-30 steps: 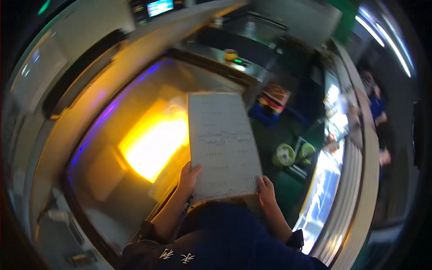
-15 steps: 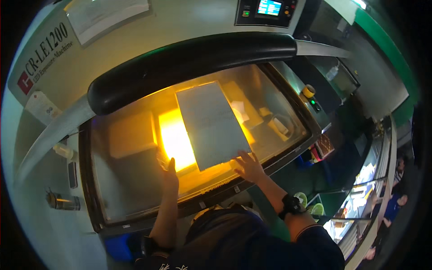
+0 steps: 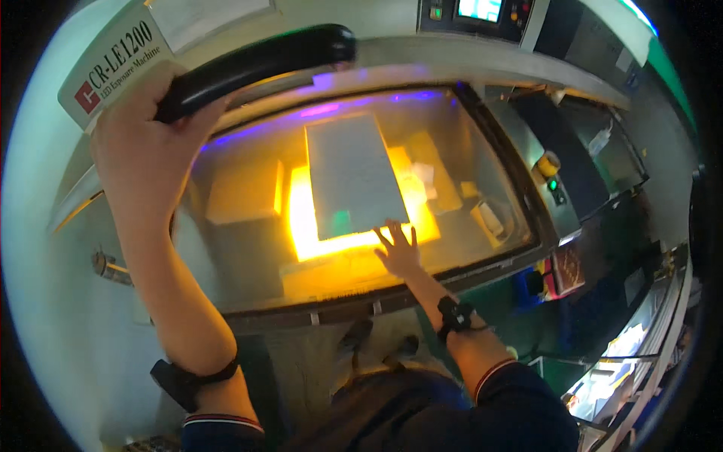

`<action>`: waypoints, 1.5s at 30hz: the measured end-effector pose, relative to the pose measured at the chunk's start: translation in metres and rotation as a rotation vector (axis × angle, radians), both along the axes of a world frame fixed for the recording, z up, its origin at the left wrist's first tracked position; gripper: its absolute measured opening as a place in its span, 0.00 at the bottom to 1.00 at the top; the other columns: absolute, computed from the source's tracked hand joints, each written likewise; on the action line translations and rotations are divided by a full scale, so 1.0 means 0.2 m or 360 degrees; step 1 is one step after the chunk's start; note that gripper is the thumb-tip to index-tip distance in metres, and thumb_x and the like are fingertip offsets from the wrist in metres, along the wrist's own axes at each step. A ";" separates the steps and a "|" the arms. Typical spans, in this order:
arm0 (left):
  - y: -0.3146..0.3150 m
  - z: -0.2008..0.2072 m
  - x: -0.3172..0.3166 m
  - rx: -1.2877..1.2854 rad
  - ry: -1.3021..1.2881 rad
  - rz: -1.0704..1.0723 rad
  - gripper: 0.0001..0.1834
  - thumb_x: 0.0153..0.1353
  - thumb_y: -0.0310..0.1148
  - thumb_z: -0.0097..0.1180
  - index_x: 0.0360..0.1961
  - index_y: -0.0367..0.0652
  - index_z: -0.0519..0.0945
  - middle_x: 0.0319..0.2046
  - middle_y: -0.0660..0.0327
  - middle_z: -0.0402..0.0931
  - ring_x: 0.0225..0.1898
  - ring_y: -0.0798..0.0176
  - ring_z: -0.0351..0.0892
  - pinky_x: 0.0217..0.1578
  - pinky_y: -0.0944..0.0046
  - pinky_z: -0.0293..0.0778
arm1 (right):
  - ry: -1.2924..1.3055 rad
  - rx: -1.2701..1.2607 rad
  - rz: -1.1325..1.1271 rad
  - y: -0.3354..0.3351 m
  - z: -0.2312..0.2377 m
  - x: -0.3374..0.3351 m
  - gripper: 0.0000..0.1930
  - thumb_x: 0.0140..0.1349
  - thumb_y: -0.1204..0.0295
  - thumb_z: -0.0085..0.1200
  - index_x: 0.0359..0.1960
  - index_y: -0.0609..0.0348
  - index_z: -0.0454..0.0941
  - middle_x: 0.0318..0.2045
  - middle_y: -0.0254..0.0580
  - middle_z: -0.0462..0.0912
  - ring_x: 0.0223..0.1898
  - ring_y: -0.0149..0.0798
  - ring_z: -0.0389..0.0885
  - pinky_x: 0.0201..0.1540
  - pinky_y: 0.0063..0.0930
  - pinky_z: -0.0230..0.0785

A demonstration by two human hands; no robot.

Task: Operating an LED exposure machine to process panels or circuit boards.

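High at the left, my left hand (image 3: 143, 128) is wrapped round the near end of a black padded handle bar (image 3: 263, 66). A thin grey rectangular panel (image 3: 354, 169) lies flat on the framed glass bed (image 3: 241, 260), with bright yellow light showing round its edges. My right hand (image 3: 399, 252) is spread out at the panel's near edge, its fingertips on or just over that edge. The hand holds nothing. A small green patch of light shows near the panel's lower left corner.
Below the glass lie pale, yellow-lit blocks (image 3: 245, 192). A dark frame (image 3: 503, 169) borders the bed. To the right stand a green-lit button (image 3: 553, 184) and a yellow roll (image 3: 548, 163). A control screen (image 3: 480, 10) is at the top, a clear cup (image 3: 111, 267) at the left.
My left hand has gone from the glass up to the handle bar and grips it. The bar now stands nearer to me. Purple light has appeared along the far edge of the bed.
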State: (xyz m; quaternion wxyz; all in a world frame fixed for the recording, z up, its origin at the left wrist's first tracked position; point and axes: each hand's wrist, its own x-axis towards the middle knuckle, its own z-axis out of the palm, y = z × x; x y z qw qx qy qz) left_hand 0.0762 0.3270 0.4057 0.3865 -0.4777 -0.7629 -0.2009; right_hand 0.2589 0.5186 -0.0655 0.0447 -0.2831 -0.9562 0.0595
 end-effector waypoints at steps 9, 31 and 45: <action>-0.41 -0.89 0.50 -0.0696 -0.0453 -0.0009 0.11 0.38 0.33 0.69 0.27 0.49 0.83 0.23 0.58 0.80 0.27 0.49 0.80 0.30 0.50 0.73 | 0.0203 0.0001 0.0616 -0.39 0.13 0.44 0.32 0.67 0.53 0.48 0.72 0.43 0.58 0.73 0.46 0.55 0.75 0.49 0.48 0.73 0.56 0.42; -0.57 -2.53 0.44 -0.1927 -0.1025 -0.0696 0.17 0.64 0.40 0.49 0.43 0.43 0.85 0.40 0.47 0.84 0.43 0.44 0.84 0.45 0.47 0.78 | 0.0895 -0.1167 -0.1070 -0.62 0.09 1.55 0.16 0.63 0.74 0.55 0.52 0.61 0.81 0.49 0.50 0.84 0.49 0.43 0.84 0.52 0.34 0.75; -0.49 -1.99 0.09 -0.1234 -0.1245 -0.0557 0.26 0.65 0.51 0.56 0.60 0.53 0.75 0.63 0.56 0.70 0.66 0.47 0.63 0.65 0.42 0.60 | -0.0650 -0.1360 0.0313 -0.34 -0.16 0.94 0.26 0.65 0.55 0.54 0.63 0.47 0.73 0.59 0.44 0.78 0.59 0.51 0.76 0.60 0.44 0.69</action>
